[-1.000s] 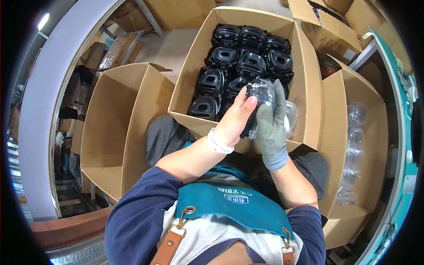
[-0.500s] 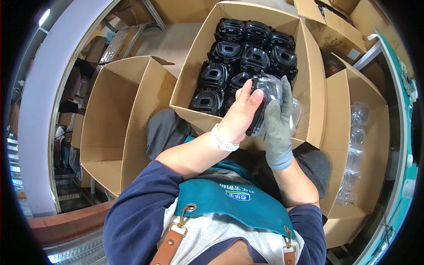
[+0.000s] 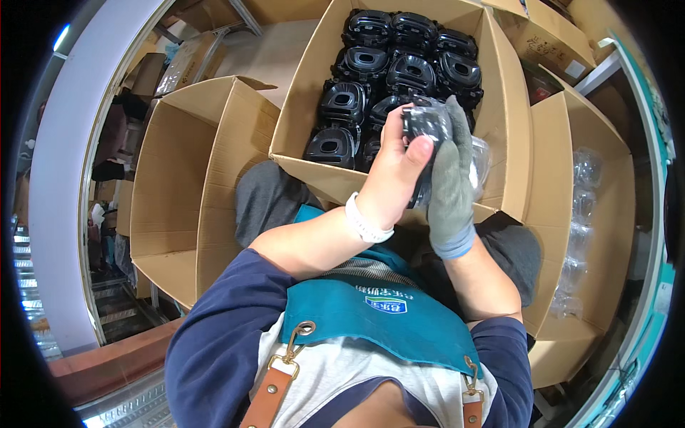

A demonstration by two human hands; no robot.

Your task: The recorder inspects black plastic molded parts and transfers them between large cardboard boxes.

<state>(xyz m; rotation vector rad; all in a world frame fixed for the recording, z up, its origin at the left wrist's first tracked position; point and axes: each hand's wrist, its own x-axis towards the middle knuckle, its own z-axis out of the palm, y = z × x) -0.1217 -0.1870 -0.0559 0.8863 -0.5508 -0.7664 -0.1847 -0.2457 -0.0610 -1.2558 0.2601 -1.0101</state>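
Observation:
Between my two hands is a black plastic housing with a clear plastic cover (image 3: 428, 123), held above the near right part of a large open carton. My bare left hand (image 3: 394, 160), with a white band at the wrist, grips its left side, thumb on the near face. My right hand (image 3: 451, 185), in a grey glove, presses along its right side with the fingers straight and together. Another clear plastic piece (image 3: 479, 164) shows just right of the glove. Rows of similar black housings (image 3: 344, 102) fill the carton (image 3: 314, 171); my hands hide some of them.
At the left stands a tall open carton (image 3: 171, 178) with bare inner walls. To the right, another open carton (image 3: 606, 235) holds a column of clear plastic covers (image 3: 579, 239). More cartons (image 3: 546, 46) stand at the back right, beside a teal-edged frame (image 3: 646, 114).
The view has shifted slightly, so the cartons appear higher. My hands have turned the housing with its clear cover a little, and both still hold it.

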